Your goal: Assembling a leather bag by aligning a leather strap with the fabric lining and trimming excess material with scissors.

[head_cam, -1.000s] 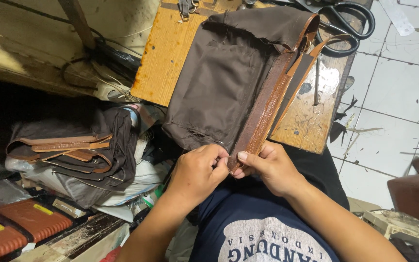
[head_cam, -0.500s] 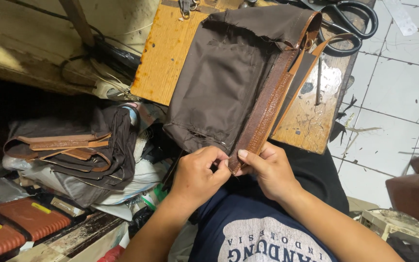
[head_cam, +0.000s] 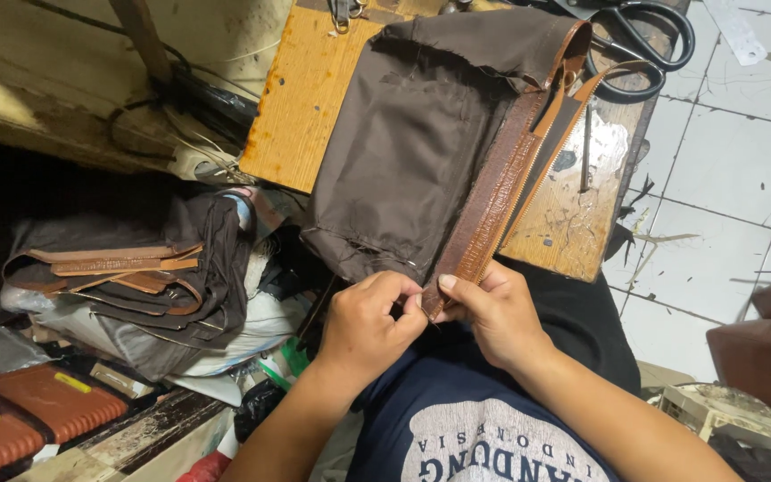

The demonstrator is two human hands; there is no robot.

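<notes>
From the head view: a brown fabric bag panel [head_cam: 421, 152] draped over the wooden surface [head_cam: 314, 98], its textured leather strip [head_cam: 484, 214] with zipper running down off the near edge to both hands, left hand [head_cam: 369, 326] and right hand [head_cam: 491, 314] close together, fingertips pinched on the strip's lower end. Probably light and limp in the cloth, stiffer and grippier along the leather edge, so best taken at that strip near the corner. Black scissors [head_cam: 649, 40] lying at the surface's far end, more brown pieces [head_cam: 136, 277] heaped well apart to the left.

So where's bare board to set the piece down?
Bare wood on the wooden board left of the brown fabric piece, and a patch right of the leather strip near the board's edge. The scissors crowd the far corner; both hands pinch the strip's end.
</notes>
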